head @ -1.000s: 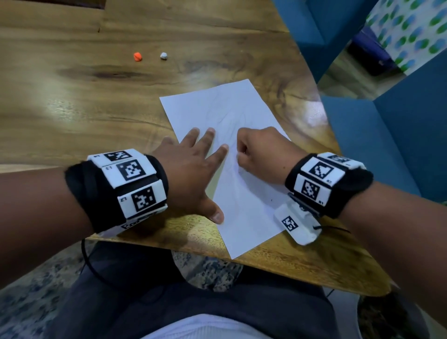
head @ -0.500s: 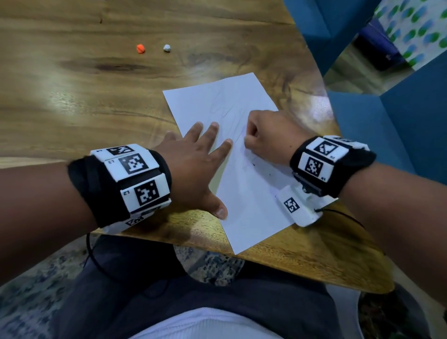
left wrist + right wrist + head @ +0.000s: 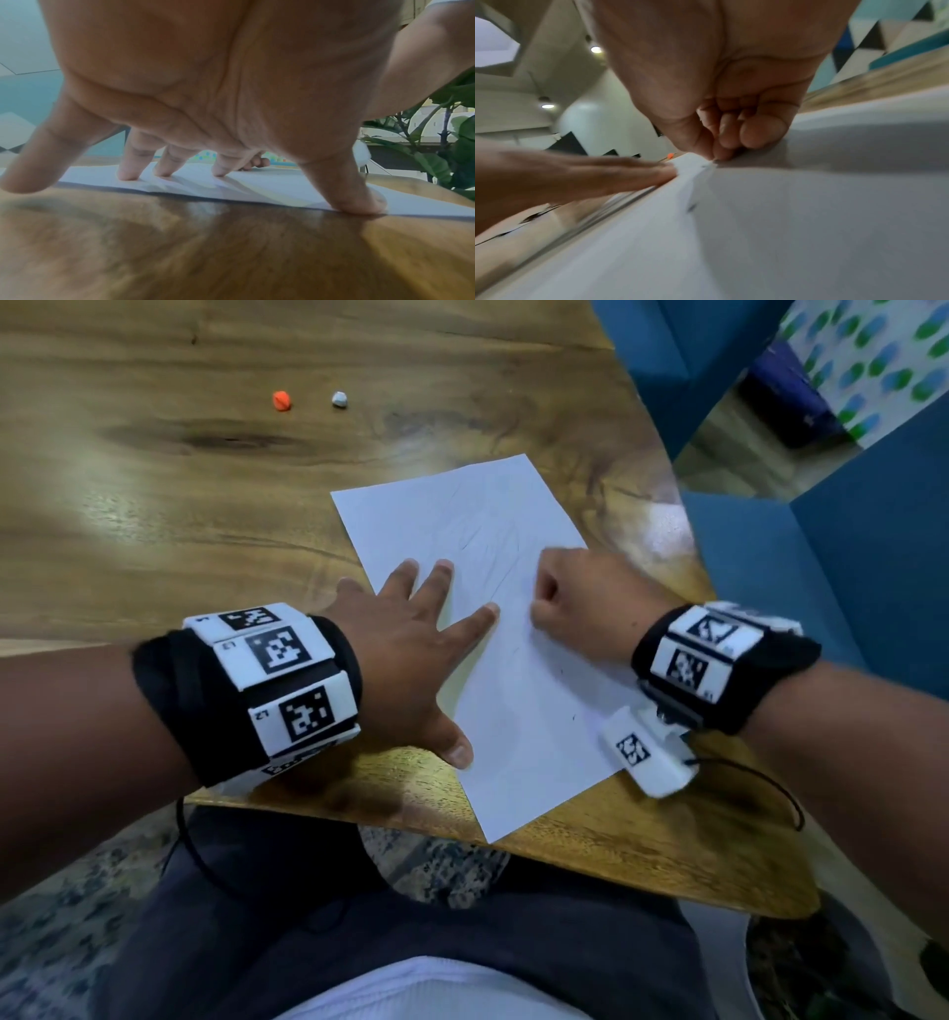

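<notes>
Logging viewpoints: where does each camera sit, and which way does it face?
Head: on the head, facing forward-down at table and paper; both forearms, left hand, right hand, lap show.
Left wrist: under the wrist, facing along the palm at fingertips pressing the paper.
Right wrist: facing along the curled fingers on the paper.
Shared: head and right wrist show the orange pellet.

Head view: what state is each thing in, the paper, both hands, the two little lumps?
paper, flat on the table, faintly marked.
left hand, fingers spread, pressing the paper down.
right hand, fingers curled, tips on the paper; any pinch hidden.
orange lump, loose on the table.
white lump, loose beside it, not touching.
</notes>
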